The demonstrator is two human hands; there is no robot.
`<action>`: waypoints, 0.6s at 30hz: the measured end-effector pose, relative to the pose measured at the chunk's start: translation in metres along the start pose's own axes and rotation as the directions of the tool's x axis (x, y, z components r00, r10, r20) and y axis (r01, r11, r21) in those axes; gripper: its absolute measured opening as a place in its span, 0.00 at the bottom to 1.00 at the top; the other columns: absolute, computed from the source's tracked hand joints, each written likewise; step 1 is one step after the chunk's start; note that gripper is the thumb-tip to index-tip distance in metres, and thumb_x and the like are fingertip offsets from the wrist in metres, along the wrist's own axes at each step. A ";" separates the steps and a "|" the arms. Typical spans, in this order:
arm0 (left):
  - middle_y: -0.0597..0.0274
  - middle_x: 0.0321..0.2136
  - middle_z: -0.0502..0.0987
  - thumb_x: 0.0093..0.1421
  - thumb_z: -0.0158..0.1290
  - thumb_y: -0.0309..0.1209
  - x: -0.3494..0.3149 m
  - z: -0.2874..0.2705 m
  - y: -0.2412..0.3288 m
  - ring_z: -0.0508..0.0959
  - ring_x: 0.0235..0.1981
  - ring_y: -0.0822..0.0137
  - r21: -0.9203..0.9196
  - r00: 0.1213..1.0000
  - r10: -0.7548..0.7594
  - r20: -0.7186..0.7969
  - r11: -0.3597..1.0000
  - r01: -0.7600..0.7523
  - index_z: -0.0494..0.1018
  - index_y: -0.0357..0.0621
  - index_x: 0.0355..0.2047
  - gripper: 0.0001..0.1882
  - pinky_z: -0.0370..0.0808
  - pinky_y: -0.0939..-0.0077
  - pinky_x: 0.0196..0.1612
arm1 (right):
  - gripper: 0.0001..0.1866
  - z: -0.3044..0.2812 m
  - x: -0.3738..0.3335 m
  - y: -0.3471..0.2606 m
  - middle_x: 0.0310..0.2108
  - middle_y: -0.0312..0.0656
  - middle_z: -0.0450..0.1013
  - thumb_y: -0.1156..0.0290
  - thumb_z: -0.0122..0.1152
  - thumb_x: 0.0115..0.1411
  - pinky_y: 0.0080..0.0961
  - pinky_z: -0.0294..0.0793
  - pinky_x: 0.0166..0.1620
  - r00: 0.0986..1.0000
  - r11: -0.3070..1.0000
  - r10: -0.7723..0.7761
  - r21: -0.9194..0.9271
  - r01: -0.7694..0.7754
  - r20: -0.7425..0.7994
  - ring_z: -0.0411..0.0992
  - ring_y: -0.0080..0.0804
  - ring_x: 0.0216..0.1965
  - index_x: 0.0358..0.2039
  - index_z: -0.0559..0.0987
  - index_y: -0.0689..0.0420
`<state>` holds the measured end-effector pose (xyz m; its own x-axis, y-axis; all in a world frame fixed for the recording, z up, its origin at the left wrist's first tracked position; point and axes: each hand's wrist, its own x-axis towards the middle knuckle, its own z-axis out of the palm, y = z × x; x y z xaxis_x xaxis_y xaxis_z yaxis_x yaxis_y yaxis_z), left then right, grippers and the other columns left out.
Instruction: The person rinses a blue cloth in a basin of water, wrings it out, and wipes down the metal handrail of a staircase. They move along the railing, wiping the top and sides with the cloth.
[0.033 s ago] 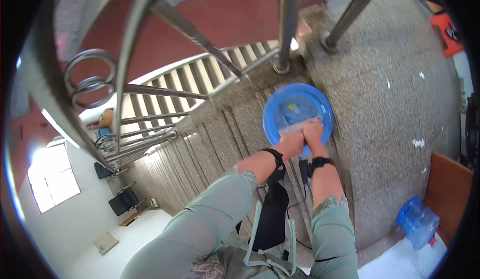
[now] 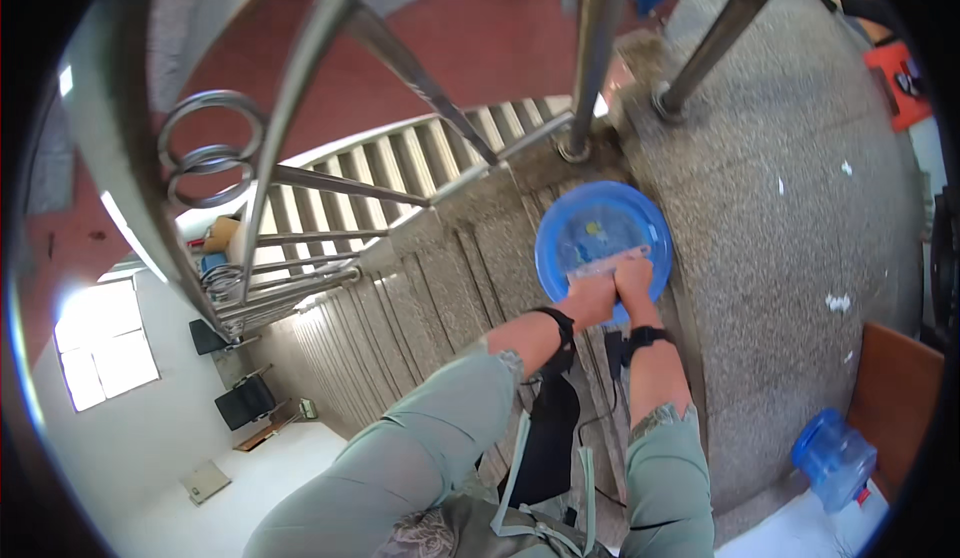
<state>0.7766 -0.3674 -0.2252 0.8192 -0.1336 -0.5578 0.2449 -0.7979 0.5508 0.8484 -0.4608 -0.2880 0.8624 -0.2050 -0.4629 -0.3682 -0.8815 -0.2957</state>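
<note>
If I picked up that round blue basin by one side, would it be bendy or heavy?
The blue basin looks like smooth plastic, so it's probably light for its size. Its round rim should keep it fairly stiff. Lifted by one side, it would likely tip, being wide and open. I can't tell whether there's water inside; that would make it heavier.

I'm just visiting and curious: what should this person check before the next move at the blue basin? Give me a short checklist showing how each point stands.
1. Position: ok; the left hand and right hand are close together over the blue basin.
2. Grip: ok; both hands appear closed on the pale pinkish item.
3. Wrists: ok; each wears a black band.
4. Basin steady: cannot tell; its underside is hidden.
5. Liquid level inside: cannot tell from this view.
6. Floor tidy: not ok; white scraps lie to the right.
</note>
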 end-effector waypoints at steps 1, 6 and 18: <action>0.47 0.35 0.82 0.49 0.56 0.28 -0.008 -0.005 0.005 0.81 0.40 0.47 -0.058 0.997 0.072 -0.035 0.996 -0.074 0.79 0.43 0.36 0.12 0.78 0.54 0.41 | 0.24 -0.006 -0.004 -0.002 0.34 0.65 0.77 0.56 0.57 0.59 0.50 0.76 0.44 1.000 1.000 0.029 -0.007 -0.029 -0.011 0.77 0.61 0.40 0.32 0.81 0.71; 0.46 0.35 0.81 0.51 0.56 0.32 -0.056 -0.052 0.018 0.82 0.36 0.46 -0.030 0.968 0.104 -0.228 0.993 -0.114 0.72 0.39 0.45 0.20 0.79 0.55 0.36 | 0.25 -0.056 -0.046 -0.034 0.36 0.65 0.77 0.56 0.52 0.65 0.50 0.75 0.45 0.988 0.974 -0.152 0.168 0.155 -0.026 0.77 0.62 0.39 0.37 0.81 0.70; 0.60 0.41 0.76 0.57 0.60 0.52 -0.330 -0.163 -0.108 0.77 0.38 0.63 -0.976 0.961 -0.174 -0.213 0.005 -0.216 0.67 0.47 0.57 0.34 0.73 0.66 0.38 | 0.30 -0.125 -0.274 -0.181 0.56 0.59 0.70 0.51 0.46 0.70 0.36 0.64 0.61 0.514 0.525 -0.834 0.579 0.624 0.201 0.68 0.51 0.59 0.58 0.70 0.67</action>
<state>0.5639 -0.1410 0.0004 0.8555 0.1357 -0.4997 0.3309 0.5989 0.7293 0.7219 -0.2983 -0.0028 0.6806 0.7149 -0.1599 0.1435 -0.3441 -0.9279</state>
